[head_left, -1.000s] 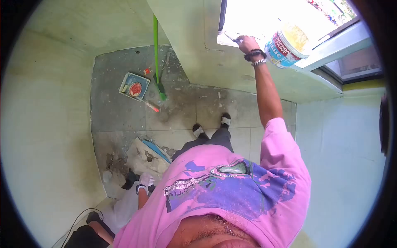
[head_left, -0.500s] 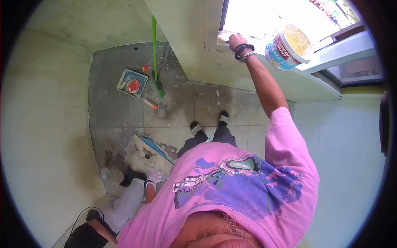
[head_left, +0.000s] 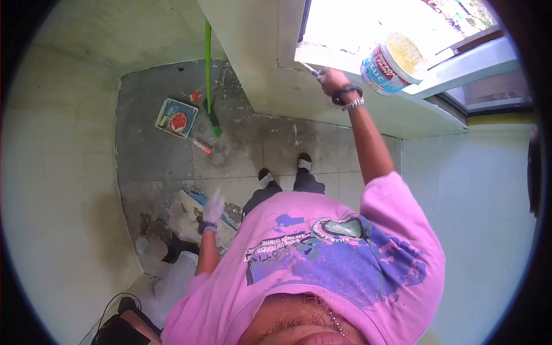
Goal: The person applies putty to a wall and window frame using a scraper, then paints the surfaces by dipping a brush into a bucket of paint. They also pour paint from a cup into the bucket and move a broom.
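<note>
My right hand (head_left: pixel 333 82), with a dark band and a metal watch or bracelet at its wrist, grips a slim brush-like tool (head_left: pixel 311 70). The tool's pale tip is at the corner of the window ledge (head_left: pixel 299 56). Right of this hand, a Nippon Paint bucket (head_left: pixel 380 72) with yellowish paint inside sits tilted in view on the ledge. My left hand (head_left: pixel 213 210) wears a pale glove and is held low at the left, above a stained sheet (head_left: pixel 190 216). Its fingers look extended and slightly blurred, with nothing visible in them.
On the floor are a paint tray (head_left: pixel 188 111) with a red round item and a roller, and a green-handled broom or dustpan (head_left: pixel 209 75). A pale covering (head_left: pixel 172 282) and a black object (head_left: pixel 118 330) are at lower left. My feet stand on the tiles.
My right hand has drawn back from the window corner, and its tool now shows. My left hand has moved up and forward over the sheet. The view has shifted slightly.
</note>
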`<act>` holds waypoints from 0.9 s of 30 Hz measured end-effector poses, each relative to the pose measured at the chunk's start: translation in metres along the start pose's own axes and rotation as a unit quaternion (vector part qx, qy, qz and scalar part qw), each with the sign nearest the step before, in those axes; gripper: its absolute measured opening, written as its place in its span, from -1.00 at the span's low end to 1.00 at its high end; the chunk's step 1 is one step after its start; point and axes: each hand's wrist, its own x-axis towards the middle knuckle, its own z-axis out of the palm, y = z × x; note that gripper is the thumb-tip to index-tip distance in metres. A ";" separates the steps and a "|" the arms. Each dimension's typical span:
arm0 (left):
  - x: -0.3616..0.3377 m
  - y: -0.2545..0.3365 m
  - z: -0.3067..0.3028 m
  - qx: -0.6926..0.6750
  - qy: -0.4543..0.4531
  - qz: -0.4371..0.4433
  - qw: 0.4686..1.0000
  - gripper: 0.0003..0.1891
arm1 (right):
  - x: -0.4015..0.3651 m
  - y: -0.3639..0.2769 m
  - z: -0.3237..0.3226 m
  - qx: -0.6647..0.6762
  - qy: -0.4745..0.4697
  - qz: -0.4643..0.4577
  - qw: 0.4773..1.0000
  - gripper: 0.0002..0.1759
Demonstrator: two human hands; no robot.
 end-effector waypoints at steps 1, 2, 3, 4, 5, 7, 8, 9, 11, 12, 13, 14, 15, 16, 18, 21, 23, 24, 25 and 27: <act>0.018 0.049 -0.007 0.047 0.005 0.072 0.996 -0.49 | -0.016 0.006 0.015 0.173 0.010 0.023 0.985 -0.73; 0.036 0.089 -0.003 -0.028 0.068 0.235 0.969 -0.44 | -0.029 0.017 0.032 0.341 0.023 0.045 0.939 -0.72; 0.049 0.140 -0.002 -0.045 0.076 0.295 0.951 -0.34 | -0.049 0.018 0.045 0.499 0.019 0.047 0.865 -0.73; 0.052 0.195 -0.003 -0.030 0.112 0.352 0.929 -0.30 | -0.066 0.013 0.056 0.641 0.018 0.044 0.766 -0.74; 0.050 0.246 -0.004 -0.016 0.147 0.407 0.902 -0.27 | -0.078 0.009 0.060 0.665 0.015 0.040 0.745 -0.74; 0.053 0.317 0.005 0.061 0.203 0.449 0.868 -0.24 | -0.097 0.008 0.063 0.688 0.022 0.028 0.724 -0.75; 0.054 0.341 0.011 0.083 0.219 0.467 0.853 -0.27 | -0.103 0.009 0.060 0.688 0.029 0.019 0.725 -0.75; 0.056 0.362 0.017 0.106 0.237 0.484 0.836 -0.29 | -0.105 0.010 0.057 0.688 0.035 0.007 0.724 -0.75; 0.070 0.383 0.027 0.113 0.259 0.513 0.811 -0.40 | -0.115 0.005 0.045 0.667 0.046 0.001 0.744 -0.72; 0.071 0.390 0.027 0.079 0.236 0.492 0.834 -0.40 | -0.119 0.004 0.041 0.655 0.050 -0.001 0.754 -0.71; 0.071 0.397 0.027 0.046 0.211 0.467 0.857 -0.41 | -0.107 0.014 0.048 0.608 0.082 -0.027 0.789 -0.71; 0.068 0.408 0.026 0.078 0.261 0.482 0.833 -0.43 | -0.104 0.026 0.053 0.607 0.066 -0.050 0.791 -0.71; 0.064 0.419 0.025 0.109 0.313 0.492 0.805 -0.45 | -0.111 0.031 0.037 0.608 0.046 -0.072 0.789 -0.70; 0.064 0.441 0.027 0.081 0.303 0.494 0.811 -0.50 | -0.113 0.042 0.019 0.612 0.022 -0.092 0.785 -0.70; 0.071 0.470 0.030 0.025 0.293 0.482 0.825 -0.60 | -0.115 0.074 -0.020 0.450 0.186 -0.139 0.863 -0.67; 0.100 0.484 0.037 0.058 0.340 0.436 0.831 -0.60 | -0.113 0.152 -0.108 0.264 0.385 0.002 0.884 -0.58; 0.123 0.492 0.040 0.098 0.354 0.416 0.832 -0.61 | -0.083 0.221 -0.144 0.215 0.484 0.048 0.847 -0.37; 0.134 0.497 0.042 0.123 0.359 0.420 0.825 -0.61 | -0.066 0.256 -0.163 0.131 0.441 0.098 0.882 -0.21; 0.141 0.501 0.045 0.088 0.397 0.448 0.796 -0.72 | -0.058 0.271 -0.176 0.207 0.373 0.127 0.896 -0.17; 0.154 0.500 0.045 0.148 0.370 0.387 0.831 -0.77 | -0.051 0.274 -0.189 0.313 0.255 0.154 0.902 -0.11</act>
